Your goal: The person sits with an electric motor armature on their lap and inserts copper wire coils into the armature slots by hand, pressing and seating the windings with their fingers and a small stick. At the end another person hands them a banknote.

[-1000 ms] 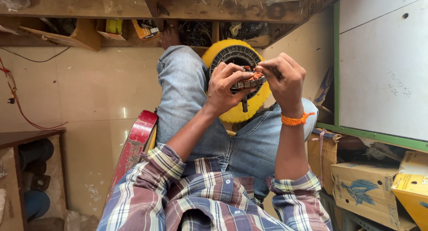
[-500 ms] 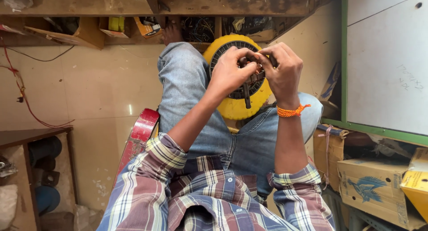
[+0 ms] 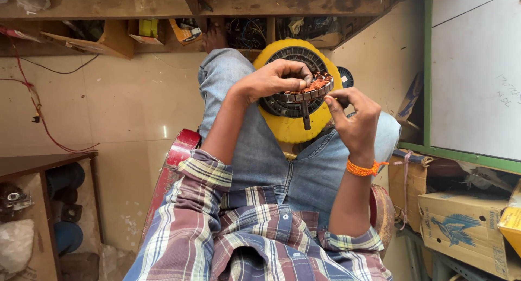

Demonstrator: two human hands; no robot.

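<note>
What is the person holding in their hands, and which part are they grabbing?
A round motor winding with copper coils. The left hand grips its rim; the right hand pinches the opposite edge.

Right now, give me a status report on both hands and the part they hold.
Left hand grips round copper-wound motor stator. Right hand pinches its near edge. Yellow round housing sits beneath, on the lap. Nothing blocking.

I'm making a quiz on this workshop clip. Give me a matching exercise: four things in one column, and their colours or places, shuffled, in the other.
Things:
1. wound motor core
2. round housing
3. wristband
4. cardboard box

Colours and places:
A. orange, on the right hand's wrist
B. yellow, resting on the lap
C. lower right, beside the person
D. coppery windings, gripped by the left hand

Pairs: 1-D, 2-B, 3-A, 4-C
</note>
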